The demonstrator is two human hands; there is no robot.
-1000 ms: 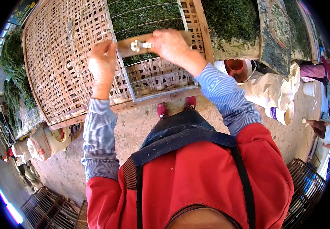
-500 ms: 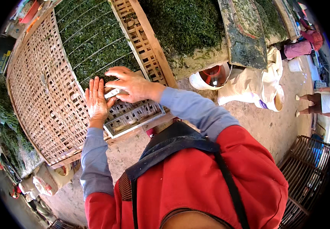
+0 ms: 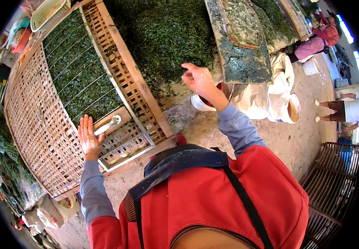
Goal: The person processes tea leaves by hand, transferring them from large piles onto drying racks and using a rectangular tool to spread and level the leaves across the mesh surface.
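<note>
At the bottom of the frame the apron (image 3: 175, 163) hides most of a red shoe (image 3: 181, 139). Left of centre, the left hand (image 3: 89, 140) lies flat, its fingers straight and close together, the thumb beside the handle (image 3: 111, 123) of a wooden board (image 3: 124, 113). It covers the board's left end — whether the palm presses board or frame I cannot tell. The board lies across the metal frame (image 3: 130, 157), at the lower edge of the greens (image 3: 80, 68), over a woven rack (image 3: 38, 124).

Above centre, the right hand (image 3: 199, 81) is partly open, fingers bent and parted, at the lower edge of a heap (image 3: 175, 37) — its palm is hidden. The right forearm covers part of a white bucket (image 3: 199, 103). The heap is cut off at the top. At upper right, a bent co-worker (image 3: 312, 47) is small and hard to make out.
</note>
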